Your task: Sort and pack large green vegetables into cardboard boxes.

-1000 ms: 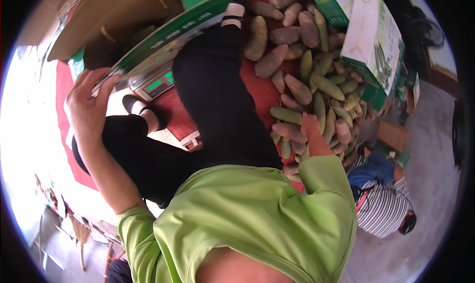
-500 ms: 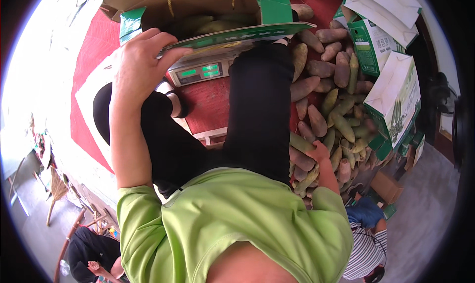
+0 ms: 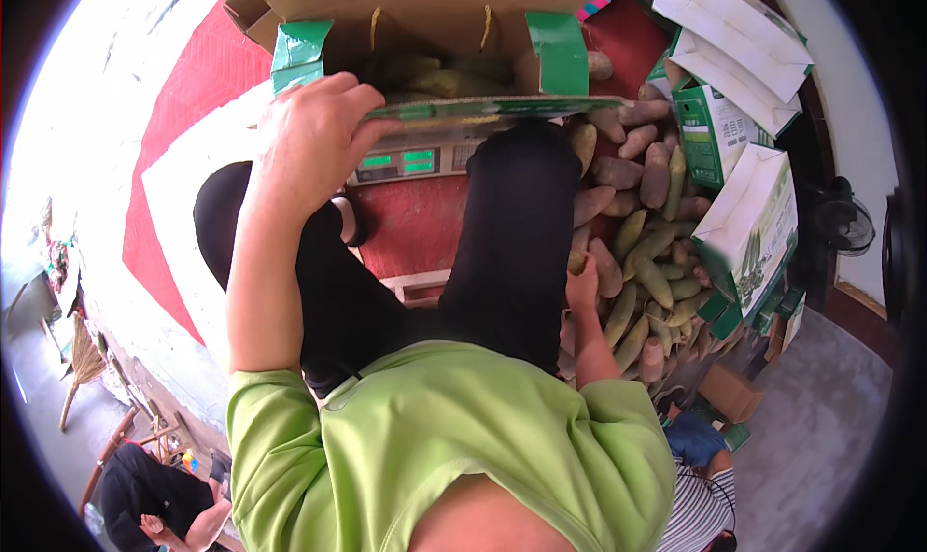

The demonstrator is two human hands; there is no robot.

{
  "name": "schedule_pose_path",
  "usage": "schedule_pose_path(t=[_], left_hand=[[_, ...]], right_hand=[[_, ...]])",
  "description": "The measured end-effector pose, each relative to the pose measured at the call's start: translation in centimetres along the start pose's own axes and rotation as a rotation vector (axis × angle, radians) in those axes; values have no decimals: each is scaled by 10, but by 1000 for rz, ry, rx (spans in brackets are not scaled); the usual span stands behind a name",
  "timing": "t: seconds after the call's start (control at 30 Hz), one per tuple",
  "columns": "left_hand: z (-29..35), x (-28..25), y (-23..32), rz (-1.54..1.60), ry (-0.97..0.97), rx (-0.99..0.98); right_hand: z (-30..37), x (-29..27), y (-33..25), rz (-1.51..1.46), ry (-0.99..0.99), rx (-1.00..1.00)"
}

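My left hand is closed over the near flap of an open cardboard box, its thumb on the near side. Inside the box lie several long green radishes, partly hidden by the flap. A scale with lit green displays shows just under that flap. Low beside my right thigh, my right hand is closed round a green radish. Only one end of this radish shows; the thigh and fingers hide the rest.
A heap of green radishes and dull reddish roots spreads along my right side. Green-and-white cartons stand beyond it, near a black fan. Other people sit at the lower left and lower right.
My right hand has brought the green radish forward and left, close against my thigh. My left hand keeps its hold on the flap. The whole view has shifted slightly.
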State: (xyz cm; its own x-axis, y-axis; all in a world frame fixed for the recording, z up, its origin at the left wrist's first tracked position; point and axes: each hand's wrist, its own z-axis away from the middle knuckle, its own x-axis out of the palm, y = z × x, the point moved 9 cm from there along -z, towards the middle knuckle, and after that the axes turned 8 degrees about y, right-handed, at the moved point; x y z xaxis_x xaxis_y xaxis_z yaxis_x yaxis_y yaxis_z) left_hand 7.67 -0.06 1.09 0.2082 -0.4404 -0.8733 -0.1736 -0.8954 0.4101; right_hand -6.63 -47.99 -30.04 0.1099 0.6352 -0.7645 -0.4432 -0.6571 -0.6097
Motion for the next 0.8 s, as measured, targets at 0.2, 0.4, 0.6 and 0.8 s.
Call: schedule_pose_path(t=[0.2,0.4,0.6,0.8], left_hand=[[6,-2,3,-55,4,30],[6,-2,1,-53,15,53],[0,-1,4,-41,6,69],[1,2,3,-33,-5,65]], right_hand=[[-13,-19,-56,11,-9,-128],[-50,-121,-231,-300,110,-400],[-17,-208,-423,-488,256,-946],[10,-188,-525,-525,136,-1227]])
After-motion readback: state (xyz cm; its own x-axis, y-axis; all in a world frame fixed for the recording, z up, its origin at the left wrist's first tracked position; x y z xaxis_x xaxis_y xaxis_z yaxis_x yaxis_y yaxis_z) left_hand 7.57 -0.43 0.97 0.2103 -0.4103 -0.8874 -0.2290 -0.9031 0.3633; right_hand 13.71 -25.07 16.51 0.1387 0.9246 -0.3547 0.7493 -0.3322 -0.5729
